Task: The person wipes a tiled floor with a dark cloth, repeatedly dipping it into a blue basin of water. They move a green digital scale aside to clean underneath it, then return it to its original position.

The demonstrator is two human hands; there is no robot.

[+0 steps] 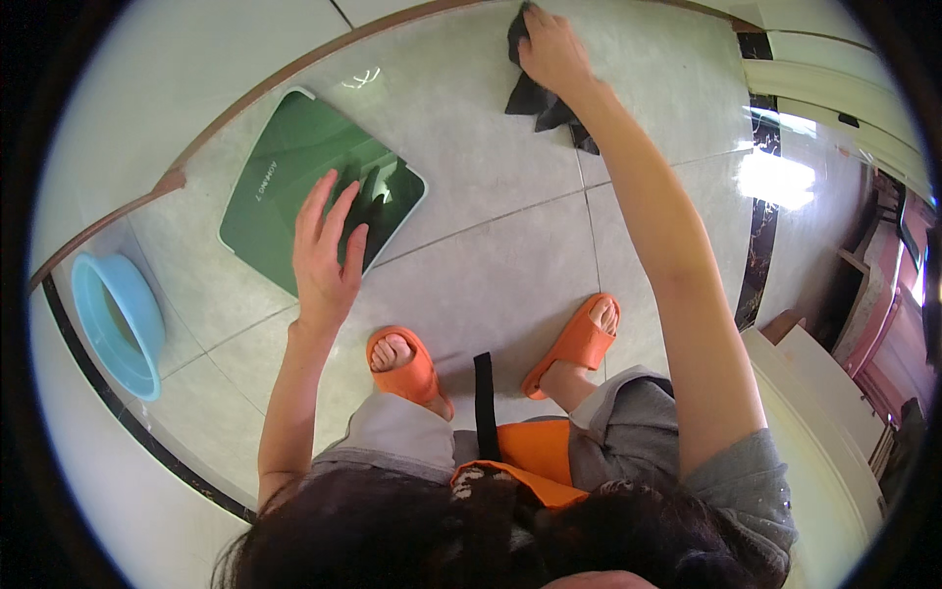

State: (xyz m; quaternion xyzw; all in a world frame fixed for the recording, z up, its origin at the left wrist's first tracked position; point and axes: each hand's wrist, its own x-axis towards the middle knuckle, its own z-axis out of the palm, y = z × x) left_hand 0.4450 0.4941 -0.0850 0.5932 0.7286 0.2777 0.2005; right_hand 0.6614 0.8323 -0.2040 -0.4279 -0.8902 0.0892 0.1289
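Observation:
Near the top of the head view, my right hand [553, 53] grips a dark cloth [531, 96] on the tiled floor [486, 258], close to the brown edge strip at the wall. The cloth's loose folds trail below the hand. My left hand [327, 247] hangs with fingers apart over the lower right part of a green glass-topped bathroom scale [276, 177]. Its fingers hold nothing and are mirrored in the glossy surface. Whether that hand touches the scale, I cannot tell.
A light blue plastic basin [151, 316] stands at the left by the dark border. My feet, in orange slippers [412, 368], are planted on the tiles below the scale. At the right are a doorway with a dark marbled threshold [762, 221] and a white door panel [802, 427].

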